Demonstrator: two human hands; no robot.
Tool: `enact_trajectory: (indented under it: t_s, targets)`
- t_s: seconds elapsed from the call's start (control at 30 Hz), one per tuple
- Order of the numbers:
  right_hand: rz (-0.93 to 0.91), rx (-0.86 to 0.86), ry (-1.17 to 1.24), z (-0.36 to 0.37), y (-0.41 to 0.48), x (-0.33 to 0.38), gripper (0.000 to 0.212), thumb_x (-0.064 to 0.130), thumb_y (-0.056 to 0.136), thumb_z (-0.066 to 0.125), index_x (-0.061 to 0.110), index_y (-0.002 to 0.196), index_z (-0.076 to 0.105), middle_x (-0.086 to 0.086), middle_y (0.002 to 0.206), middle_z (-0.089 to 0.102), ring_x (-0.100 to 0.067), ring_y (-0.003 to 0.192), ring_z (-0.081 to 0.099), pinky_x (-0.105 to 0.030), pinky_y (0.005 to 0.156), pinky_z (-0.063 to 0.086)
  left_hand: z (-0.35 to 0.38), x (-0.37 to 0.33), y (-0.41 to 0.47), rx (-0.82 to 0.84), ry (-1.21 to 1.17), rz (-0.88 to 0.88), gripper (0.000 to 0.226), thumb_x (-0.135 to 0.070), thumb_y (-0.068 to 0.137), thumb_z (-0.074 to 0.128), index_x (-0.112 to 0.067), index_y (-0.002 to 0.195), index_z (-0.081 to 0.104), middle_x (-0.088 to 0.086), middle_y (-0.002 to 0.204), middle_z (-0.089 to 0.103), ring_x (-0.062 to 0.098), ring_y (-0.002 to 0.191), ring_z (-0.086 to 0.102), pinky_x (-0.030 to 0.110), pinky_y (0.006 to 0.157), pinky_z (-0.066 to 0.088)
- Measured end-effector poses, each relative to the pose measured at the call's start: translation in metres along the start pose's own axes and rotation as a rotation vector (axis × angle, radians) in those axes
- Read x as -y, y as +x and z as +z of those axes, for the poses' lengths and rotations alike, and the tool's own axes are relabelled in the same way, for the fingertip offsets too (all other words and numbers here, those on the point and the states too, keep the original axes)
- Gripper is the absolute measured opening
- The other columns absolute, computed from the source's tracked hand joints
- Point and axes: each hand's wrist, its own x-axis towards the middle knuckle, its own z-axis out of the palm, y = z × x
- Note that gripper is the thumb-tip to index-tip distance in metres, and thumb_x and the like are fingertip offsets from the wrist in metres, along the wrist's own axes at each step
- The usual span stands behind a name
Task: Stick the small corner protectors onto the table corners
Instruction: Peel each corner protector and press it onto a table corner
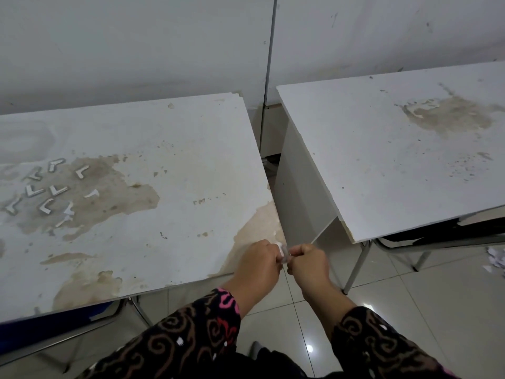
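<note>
My left hand and my right hand meet at the near right corner of the stained white table. Both pinch one small pale corner protector between their fingertips, right at that corner. The fingers hide most of it. Several more white L-shaped corner protectors lie scattered on the table's left side, far from both hands.
A second white table stands to the right, with a narrow gap and a white side panel between the two. Tiled floor lies below, with crumpled paper scraps at the right. A wall runs behind both tables.
</note>
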Motion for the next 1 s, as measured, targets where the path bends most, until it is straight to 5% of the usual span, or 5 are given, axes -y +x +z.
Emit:
enact_trajectory:
  t_s: [0.23, 0.47, 0.73, 0.87, 1.0]
  targets:
    - [-0.084, 0.075, -0.078, -0.007, 0.003, 0.001, 0.005, 0.010, 0.088, 0.061, 0.005, 0.087, 0.064, -0.011, 0.081, 0.067, -0.022, 0.071, 0.062, -0.038, 0.071, 0.056, -0.001, 0.000, 0.002, 0.032, 0.016, -0.003, 0.006, -0.016, 0.088, 0.060, -0.010, 0.091, 0.062, 0.006, 0.099, 0.058, 0.021, 0.094, 0.053, 0.032, 0.081, 0.044]
    - [0.154, 0.277, 0.342, 0.001, 0.000, 0.000, 0.024, 0.017, 0.100, 0.041, 0.003, 0.108, 0.060, -0.015, 0.086, 0.064, -0.024, 0.069, 0.060, -0.033, 0.062, 0.054, -0.007, -0.004, -0.001, 0.027, 0.014, 0.006, 0.014, -0.011, 0.091, 0.052, -0.011, 0.096, 0.065, 0.003, 0.096, 0.055, 0.017, 0.088, 0.048, 0.025, 0.076, 0.039]
    - [0.175, 0.146, 0.081, 0.018, 0.006, 0.009, 0.016, 0.008, 0.096, 0.041, 0.005, 0.091, 0.056, -0.008, 0.070, 0.056, -0.023, 0.060, 0.056, -0.034, 0.061, 0.049, -0.012, -0.003, 0.011, 0.154, 0.094, 0.015, 0.012, -0.007, 0.089, 0.051, -0.012, 0.094, 0.061, 0.006, 0.089, 0.056, 0.026, 0.091, 0.058, 0.027, 0.073, 0.040]
    - [0.304, 0.257, 0.432, 0.004, 0.006, 0.008, 0.019, 0.013, 0.097, 0.047, 0.001, 0.087, 0.059, -0.012, 0.067, 0.052, -0.020, 0.052, 0.042, -0.031, 0.053, 0.043, -0.015, 0.003, 0.003, 0.118, 0.057, 0.075, 0.018, -0.008, 0.091, 0.047, -0.010, 0.099, 0.063, 0.008, 0.102, 0.060, 0.024, 0.093, 0.058, 0.032, 0.081, 0.047]
    - [0.244, 0.178, 0.290, 0.011, 0.007, 0.007, 0.027, 0.019, 0.095, 0.045, 0.001, 0.083, 0.061, -0.014, 0.067, 0.057, -0.021, 0.054, 0.048, -0.031, 0.054, 0.047, -0.016, 0.005, 0.004, 0.133, 0.021, 0.117, 0.014, -0.010, 0.089, 0.048, -0.016, 0.088, 0.061, 0.000, 0.087, 0.054, 0.017, 0.078, 0.053, 0.031, 0.074, 0.046]
